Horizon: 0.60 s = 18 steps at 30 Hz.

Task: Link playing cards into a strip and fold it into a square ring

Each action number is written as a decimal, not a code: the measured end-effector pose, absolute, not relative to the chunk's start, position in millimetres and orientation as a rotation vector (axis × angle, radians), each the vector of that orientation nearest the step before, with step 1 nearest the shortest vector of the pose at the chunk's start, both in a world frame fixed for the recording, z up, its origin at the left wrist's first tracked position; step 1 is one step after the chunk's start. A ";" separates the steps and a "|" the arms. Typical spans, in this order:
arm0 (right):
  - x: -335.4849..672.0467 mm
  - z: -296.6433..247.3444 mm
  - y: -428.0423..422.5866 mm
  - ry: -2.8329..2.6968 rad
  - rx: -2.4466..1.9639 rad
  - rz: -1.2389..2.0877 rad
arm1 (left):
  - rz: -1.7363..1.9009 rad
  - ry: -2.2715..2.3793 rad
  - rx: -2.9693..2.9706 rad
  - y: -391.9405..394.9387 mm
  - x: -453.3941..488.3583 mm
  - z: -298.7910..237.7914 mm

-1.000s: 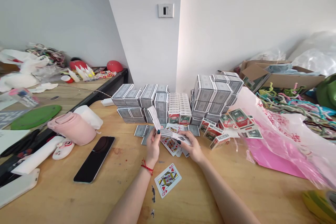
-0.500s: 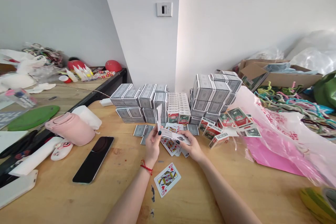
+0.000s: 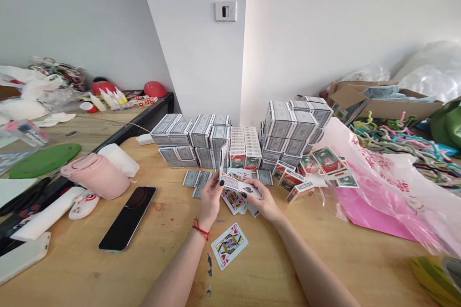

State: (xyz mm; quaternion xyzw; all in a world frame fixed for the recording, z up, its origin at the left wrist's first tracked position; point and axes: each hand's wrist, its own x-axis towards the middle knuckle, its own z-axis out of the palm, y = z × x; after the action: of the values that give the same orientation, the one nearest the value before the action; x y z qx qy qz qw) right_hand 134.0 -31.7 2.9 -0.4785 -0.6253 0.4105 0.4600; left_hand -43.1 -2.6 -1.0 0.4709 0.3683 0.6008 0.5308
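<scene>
The flap [image 3: 223, 162] has swung upright.
My left hand [image 3: 211, 199] and right hand [image 3: 265, 201] pinch the cards [image 3: 231, 183], their fold now nearly square.

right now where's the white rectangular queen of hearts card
In the head view, the white queen of hearts card lies face up low near the centre, on the light-brown wooden table, just right of the red string bracelet below the left hand.

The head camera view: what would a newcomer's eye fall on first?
Probably the tall stack of gray card blocks at the far side of the table, right of center. Nearer, the left hand and the right hand hold cards. A queen of hearts lies face up between the forearms.
</scene>
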 end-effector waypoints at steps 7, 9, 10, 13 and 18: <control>139.2 5.6 -31.5 -1.515 -1.109 1.119 | 1.409 0.847 1.089 -5.8 -41.0 1.4; 138.4 6.8 -32.3 -1.475 -1.101 1.158 | 1.400 0.831 1.067 -6.7 -39.7 1.9; 137.1 7.4 -32.9 -1.456 -1.102 1.164 | 1.401 0.828 1.054 -7.0 -39.0 2.0; 132.1 8.6 -35.1 -1.429 -1.112 1.148 | 1.414 0.841 1.025 -7.2 -38.0 1.7; 131.7 7.9 -35.2 -1.448 -1.134 1.145 | 1.385 0.838 1.025 -8.5 -39.1 2.8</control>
State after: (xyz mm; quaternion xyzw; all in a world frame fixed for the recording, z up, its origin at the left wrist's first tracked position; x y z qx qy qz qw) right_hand 131.7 -35.2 7.9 -0.4623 -0.5906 0.4669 0.4685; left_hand -39.1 -8.5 2.8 0.4376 0.3576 0.5913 0.5753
